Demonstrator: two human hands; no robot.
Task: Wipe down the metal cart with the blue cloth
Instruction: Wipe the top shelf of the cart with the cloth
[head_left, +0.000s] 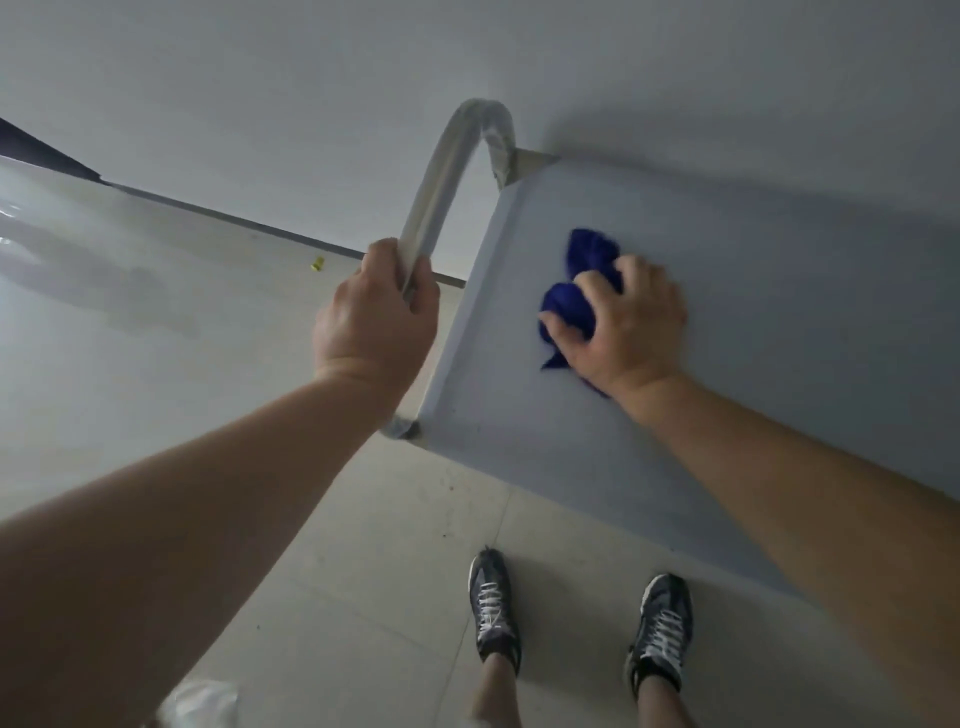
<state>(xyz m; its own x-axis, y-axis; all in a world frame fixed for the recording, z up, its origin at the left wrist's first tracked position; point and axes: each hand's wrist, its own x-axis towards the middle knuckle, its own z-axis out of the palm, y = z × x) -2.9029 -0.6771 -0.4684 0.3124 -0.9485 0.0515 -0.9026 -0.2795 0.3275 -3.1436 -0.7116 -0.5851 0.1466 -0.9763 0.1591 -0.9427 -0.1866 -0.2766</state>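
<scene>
The metal cart (727, 322) stands close against a plain pale grey wall (467, 52), and its shadow falls on the wall at the right. The top of the cart is a flat, matt grey surface with a low raised rim along its left edge. At that end a bent tube of bright metal makes the handle (441, 171), which rises in an arch above the top.

The left hand (376, 317) grips the handle low on its near side, with fingers and thumb wrapped around the tube. The right hand (634, 322) lies on the blue cloth (589, 249), and its fingers are curled over the cloth and press it down on the cart's top. The cloth is bunched into a dark blue lump near the left end of the top, not far from the rim. Part of it shows beyond the fingertips and a small corner shows under the wrist. Both forearms are bare.

The floor (363, 545) has large light tiles with thin joints and some small dark specks. At the left it is glossy and gives back pale reflections. A thin dark strip runs where the floor meets the wall. A small yellow object (317, 264) lies on the floor near this strip; I cannot tell what it is. Two dark sneakers (493, 603) with white laces stand on the tiles just beside the near edge of the cart. Something crumpled and translucent (200, 701) is at the bottom left.
</scene>
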